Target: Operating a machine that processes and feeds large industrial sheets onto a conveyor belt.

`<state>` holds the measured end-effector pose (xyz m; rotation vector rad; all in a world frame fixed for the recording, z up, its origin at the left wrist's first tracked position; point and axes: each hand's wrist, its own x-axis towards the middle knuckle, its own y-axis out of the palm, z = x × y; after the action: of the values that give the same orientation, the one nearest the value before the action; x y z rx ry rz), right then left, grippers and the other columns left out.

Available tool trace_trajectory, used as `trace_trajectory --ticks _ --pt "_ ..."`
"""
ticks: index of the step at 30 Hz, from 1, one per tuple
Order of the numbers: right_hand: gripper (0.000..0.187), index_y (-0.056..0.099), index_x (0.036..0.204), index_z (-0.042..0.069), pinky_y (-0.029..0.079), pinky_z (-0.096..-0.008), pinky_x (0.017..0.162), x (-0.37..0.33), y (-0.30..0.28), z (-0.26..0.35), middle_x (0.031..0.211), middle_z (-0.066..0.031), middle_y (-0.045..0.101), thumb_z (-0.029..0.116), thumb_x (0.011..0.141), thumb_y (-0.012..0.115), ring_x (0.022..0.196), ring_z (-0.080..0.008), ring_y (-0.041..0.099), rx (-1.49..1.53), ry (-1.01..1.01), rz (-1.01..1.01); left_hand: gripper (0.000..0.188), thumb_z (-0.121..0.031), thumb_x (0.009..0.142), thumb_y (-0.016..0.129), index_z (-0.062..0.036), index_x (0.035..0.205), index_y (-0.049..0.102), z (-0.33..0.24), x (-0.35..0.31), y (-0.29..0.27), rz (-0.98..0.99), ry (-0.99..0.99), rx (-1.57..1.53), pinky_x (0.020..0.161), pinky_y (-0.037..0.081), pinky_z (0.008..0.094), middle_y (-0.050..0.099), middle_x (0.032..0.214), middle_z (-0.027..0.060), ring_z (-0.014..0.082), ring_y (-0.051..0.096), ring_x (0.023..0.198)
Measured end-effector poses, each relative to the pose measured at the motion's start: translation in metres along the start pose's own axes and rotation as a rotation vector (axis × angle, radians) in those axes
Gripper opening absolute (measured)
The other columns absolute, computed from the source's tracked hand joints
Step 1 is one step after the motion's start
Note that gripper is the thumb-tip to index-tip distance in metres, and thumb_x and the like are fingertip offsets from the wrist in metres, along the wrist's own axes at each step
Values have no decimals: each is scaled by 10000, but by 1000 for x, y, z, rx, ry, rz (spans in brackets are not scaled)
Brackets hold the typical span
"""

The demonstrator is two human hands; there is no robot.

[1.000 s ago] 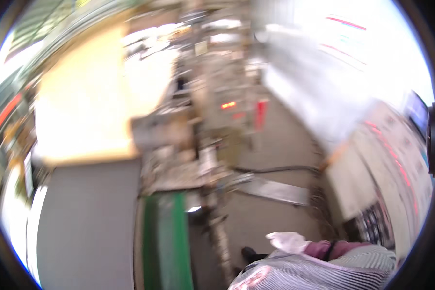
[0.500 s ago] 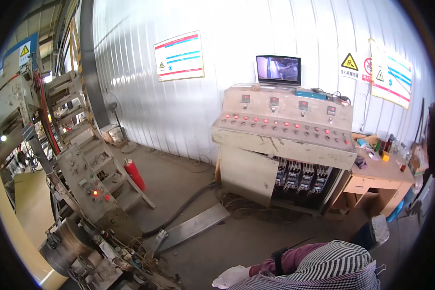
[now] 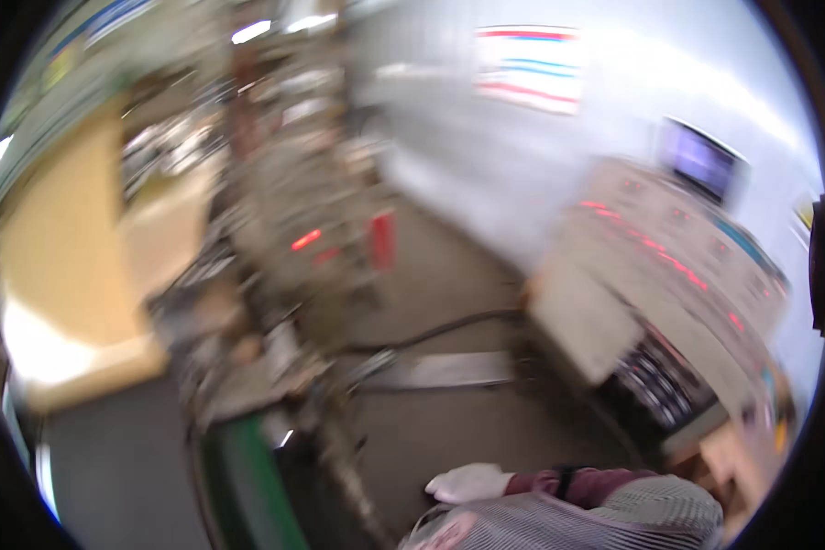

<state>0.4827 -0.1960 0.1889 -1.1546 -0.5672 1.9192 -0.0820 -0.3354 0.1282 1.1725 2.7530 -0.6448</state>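
My right hand [image 3: 469, 483], in a white glove, shows at the bottom centre, in front of my striped apron [image 3: 559, 524]. A maroon sleeve [image 3: 596, 488] with a dark band covers its forearm, which reaches in from the right. Blur smears the fingers, so whether they are apart or closed does not show, and no held thing is visible. Below the hand lies only apron cloth and dark floor. My left hand is out of view.
A beige control console [image 3: 651, 247] with red lights and an exposed electrical bay stands right, under a monitor [image 3: 703, 163]. Machinery [image 3: 247, 339], a large yellowish roll [image 3: 73, 266] and a green bar [image 3: 258, 486] fill the left. A metal plate [image 3: 449, 369] and dark cable [image 3: 458, 323] lie on the floor.
My view has swung left, so the console, monitor and wall sign sit farther right. More of the yellowish roll and the green bar show. My right hand stays low, in front of the apron.
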Motion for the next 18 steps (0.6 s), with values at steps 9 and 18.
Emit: trace_trajectory --ticks 9,18 --pt "371 633 1216 149 496 -419 925 91 1 41 1171 -78 677 318 934 460 1070 -282 638 -351 -399 167 307 -282 975 481 -48 985 679 161 -43 -84 -524 -222 1105 863 496 468 685 951 191 361 640 946" --pt "239 711 1056 109 533 -343 878 199 -17 189 997 -112 721 201 859 611 955 -262 689 -342 -608 121 380 -425 887 593 -69 948 710 85 10 18 -651 128 1177 834 511 435 696 945 134 322 647 914"
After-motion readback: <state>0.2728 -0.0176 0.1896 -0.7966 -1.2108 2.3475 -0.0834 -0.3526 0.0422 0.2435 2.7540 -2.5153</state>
